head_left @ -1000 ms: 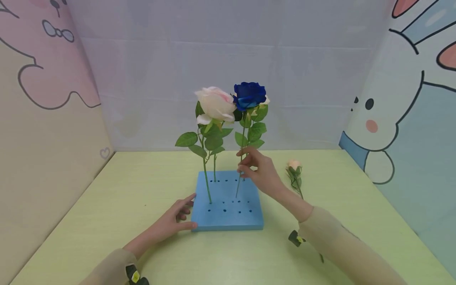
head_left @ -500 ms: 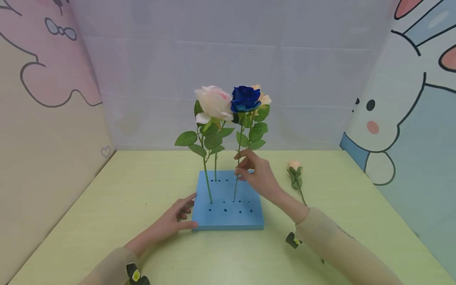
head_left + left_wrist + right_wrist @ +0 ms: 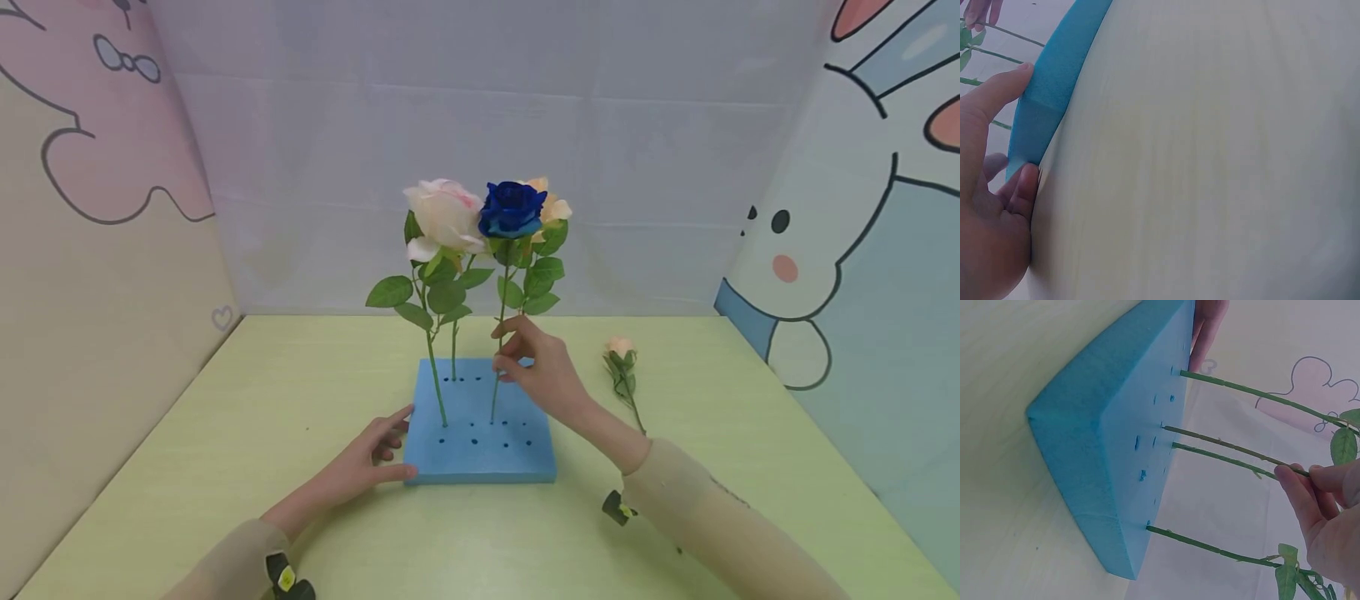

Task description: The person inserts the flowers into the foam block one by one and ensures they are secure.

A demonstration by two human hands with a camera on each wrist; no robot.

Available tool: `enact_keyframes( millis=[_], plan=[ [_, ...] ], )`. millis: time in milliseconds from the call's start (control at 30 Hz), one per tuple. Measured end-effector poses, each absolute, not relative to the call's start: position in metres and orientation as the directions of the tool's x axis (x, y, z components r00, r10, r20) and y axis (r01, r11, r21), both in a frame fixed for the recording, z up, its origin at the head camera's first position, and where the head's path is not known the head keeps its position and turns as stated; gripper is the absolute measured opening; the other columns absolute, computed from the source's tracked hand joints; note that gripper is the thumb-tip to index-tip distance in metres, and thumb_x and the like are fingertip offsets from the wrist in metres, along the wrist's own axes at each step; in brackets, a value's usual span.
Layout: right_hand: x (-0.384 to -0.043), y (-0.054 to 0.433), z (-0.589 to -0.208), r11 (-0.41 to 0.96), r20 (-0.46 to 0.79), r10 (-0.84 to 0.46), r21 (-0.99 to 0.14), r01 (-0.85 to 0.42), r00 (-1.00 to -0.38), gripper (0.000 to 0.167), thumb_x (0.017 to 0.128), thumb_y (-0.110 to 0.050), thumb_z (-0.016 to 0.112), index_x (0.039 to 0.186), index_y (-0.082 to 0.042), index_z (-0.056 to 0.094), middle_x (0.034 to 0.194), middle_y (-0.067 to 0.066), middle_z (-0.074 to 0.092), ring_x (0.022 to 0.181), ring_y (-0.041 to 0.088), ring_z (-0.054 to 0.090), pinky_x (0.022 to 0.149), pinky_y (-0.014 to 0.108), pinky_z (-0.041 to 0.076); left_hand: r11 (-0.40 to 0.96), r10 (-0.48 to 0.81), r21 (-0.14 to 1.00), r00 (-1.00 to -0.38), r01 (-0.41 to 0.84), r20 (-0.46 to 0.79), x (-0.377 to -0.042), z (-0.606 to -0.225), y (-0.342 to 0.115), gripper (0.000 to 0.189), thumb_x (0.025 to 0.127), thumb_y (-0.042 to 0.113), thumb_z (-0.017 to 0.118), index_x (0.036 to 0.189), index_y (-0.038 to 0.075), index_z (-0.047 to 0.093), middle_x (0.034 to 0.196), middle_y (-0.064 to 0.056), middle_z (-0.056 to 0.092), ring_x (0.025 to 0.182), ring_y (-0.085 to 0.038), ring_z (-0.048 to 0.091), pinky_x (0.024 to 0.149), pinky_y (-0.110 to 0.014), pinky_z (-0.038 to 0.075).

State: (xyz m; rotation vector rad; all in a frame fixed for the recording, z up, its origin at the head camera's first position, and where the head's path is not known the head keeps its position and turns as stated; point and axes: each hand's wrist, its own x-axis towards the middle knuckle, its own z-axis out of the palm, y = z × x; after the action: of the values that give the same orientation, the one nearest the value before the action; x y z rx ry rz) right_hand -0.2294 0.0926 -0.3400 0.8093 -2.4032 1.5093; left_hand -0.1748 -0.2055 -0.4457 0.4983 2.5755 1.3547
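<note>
My right hand (image 3: 542,365) pinches the thin stem of a blue rose (image 3: 513,208) between thumb and fingertips. Its lower end meets a hole in the top of the light blue foam block (image 3: 480,460); in the right wrist view this stem (image 3: 1229,445) leans slightly. My left hand (image 3: 372,454) lies against the block's left side, thumb at the front corner and index finger stretched along the edge. A pale pink rose (image 3: 444,215) stands in the block at left, with another stem (image 3: 453,342) behind it. A peach rose (image 3: 553,208) stands behind the blue one.
A peach rose (image 3: 620,348) lies on the pale yellow table (image 3: 322,367) to the right, its stem partly under my right forearm. Several holes dot the block's top. Cartoon-printed walls (image 3: 885,275) and a white backdrop (image 3: 315,192) enclose the table.
My right hand has moved the blue rose left and slightly down, bringing its stem's end to a hole. More of the peach bloom behind shows. My left hand has stayed at the block.
</note>
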Motion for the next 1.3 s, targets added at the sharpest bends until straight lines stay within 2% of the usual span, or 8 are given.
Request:
enact_keyframes(
  millis=[533, 733, 900, 1300],
  plan=[
    [-0.23, 0.094, -0.345, 0.357, 0.434, -0.381, -0.745, -0.563, -0.816, 0.026, 0.091, 0.0, 0.066, 0.113, -0.011, 0.058, 0.083, 0.011, 0.069, 0.077, 0.022, 0.073, 0.068, 0.025, 0.059, 0.527, 0.376, 0.826, -0.926, 0.2, -0.015, -0.174, -0.445, -0.204, 0.09, 0.084, 0.032, 0.078, 0.157, 0.015, 0.027, 0.142, -0.015, 0.046, 0.112, -0.022, 0.047, 0.091, -0.019, 0.045],
    [-0.23, 0.094, -0.351, 0.366, 0.428, -0.387, -0.741, -0.562, -0.817, 0.025, 0.09, -0.001, 0.067, 0.113, -0.01, 0.059, 0.082, 0.01, 0.07, 0.075, 0.025, 0.073, 0.066, 0.027, 0.059, 0.527, 0.375, 0.826, -0.927, 0.202, -0.013, -0.174, -0.444, -0.203, 0.091, 0.084, 0.031, 0.078, 0.157, 0.015, 0.027, 0.142, -0.015, 0.047, 0.114, -0.023, 0.048, 0.091, -0.019, 0.046],
    [-0.23, 0.094, -0.354, 0.367, 0.433, -0.393, -0.735, -0.57, -0.811, 0.025, 0.09, -0.001, 0.067, 0.111, -0.011, 0.06, 0.082, 0.009, 0.07, 0.075, 0.022, 0.073, 0.065, 0.025, 0.059, 0.53, 0.376, 0.823, -0.927, 0.205, -0.011, -0.174, -0.444, -0.203, 0.09, 0.084, 0.032, 0.078, 0.157, 0.016, 0.027, 0.142, -0.015, 0.047, 0.114, -0.023, 0.048, 0.091, -0.02, 0.046],
    [-0.23, 0.093, -0.355, 0.392, 0.404, -0.4, -0.736, -0.552, -0.822, 0.014, 0.092, -0.003, 0.067, 0.102, -0.012, 0.061, 0.08, 0.008, 0.072, 0.076, 0.031, 0.073, 0.065, 0.021, 0.057, 0.526, 0.386, 0.823, -0.923, 0.212, -0.009, -0.176, -0.445, -0.205, 0.09, 0.085, 0.031, 0.077, 0.157, 0.015, 0.026, 0.142, -0.015, 0.047, 0.114, -0.023, 0.048, 0.091, -0.02, 0.046]
  ],
)
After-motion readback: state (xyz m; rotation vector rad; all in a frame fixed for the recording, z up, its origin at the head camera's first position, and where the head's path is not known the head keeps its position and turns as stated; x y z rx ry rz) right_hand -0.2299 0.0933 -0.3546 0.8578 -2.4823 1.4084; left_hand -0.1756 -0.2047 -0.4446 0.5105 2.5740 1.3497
